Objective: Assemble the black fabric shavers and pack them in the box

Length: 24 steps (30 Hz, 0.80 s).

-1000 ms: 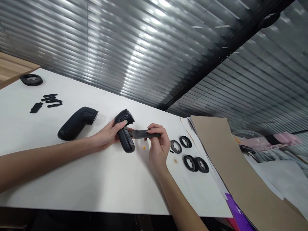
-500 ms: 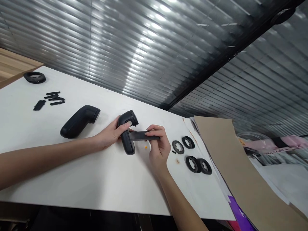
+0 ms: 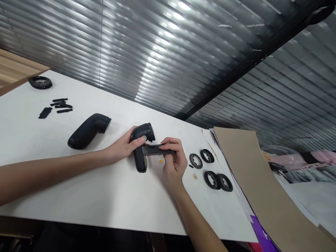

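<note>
- Our left hand (image 3: 122, 148) is clenched around a black handheld device (image 3: 139, 159), with the thumb on its upper end and the round head tilted up to the right.
- Our right hand (image 3: 174, 162) grasps a flat dark strip (image 3: 157, 149) between thumb and fingers, its left end touching the device's side.
- Both hands are over a white table (image 3: 52, 196), with the device near its middle.
- A second black device (image 3: 88, 131) lies on its side beyond our left hand.
- Farther left lie small black pieces (image 3: 60, 105) and a black ring (image 3: 40, 82).
- Right of our right hand, four black star-cut rings (image 3: 211, 180) lie on white paper (image 3: 215, 217), beside a brown cardboard sheet (image 3: 244, 175).
</note>
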Motion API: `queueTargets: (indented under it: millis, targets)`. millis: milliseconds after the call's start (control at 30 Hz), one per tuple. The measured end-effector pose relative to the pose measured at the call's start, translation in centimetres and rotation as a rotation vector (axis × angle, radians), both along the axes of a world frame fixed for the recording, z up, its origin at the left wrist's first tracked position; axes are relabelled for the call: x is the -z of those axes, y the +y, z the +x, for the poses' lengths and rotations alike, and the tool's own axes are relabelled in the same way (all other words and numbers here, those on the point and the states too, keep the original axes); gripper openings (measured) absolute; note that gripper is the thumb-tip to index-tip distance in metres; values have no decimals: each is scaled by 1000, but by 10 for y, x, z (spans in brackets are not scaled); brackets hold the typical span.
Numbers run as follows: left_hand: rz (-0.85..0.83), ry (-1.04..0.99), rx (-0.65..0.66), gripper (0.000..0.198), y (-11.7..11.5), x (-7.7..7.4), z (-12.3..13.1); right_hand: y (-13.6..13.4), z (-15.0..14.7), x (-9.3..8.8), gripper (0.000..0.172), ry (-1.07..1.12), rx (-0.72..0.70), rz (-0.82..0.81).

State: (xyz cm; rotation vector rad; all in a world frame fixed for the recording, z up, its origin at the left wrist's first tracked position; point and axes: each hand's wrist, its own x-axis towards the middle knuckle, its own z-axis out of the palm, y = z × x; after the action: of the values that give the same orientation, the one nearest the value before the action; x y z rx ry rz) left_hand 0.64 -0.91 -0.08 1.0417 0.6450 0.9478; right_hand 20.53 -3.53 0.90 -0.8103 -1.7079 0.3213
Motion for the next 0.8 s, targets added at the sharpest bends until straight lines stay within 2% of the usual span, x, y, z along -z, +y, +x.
queueTargets:
  millis: [200, 400, 633, 800]
  targets:
    - [58, 78, -38, 83, 1, 1, -3, -1, 3, 4, 28, -41, 27, 42]
    - [10, 15, -4, 82, 0, 0, -1, -1, 4, 11, 27, -95, 45, 85]
    - [-71, -50, 19, 81, 0, -2, 0, -1, 5, 14, 35, -137, 46, 141]
    - [-171, -110, -67, 73, 2, 1, 2, -3, 0, 7, 39, -163, 31, 148]
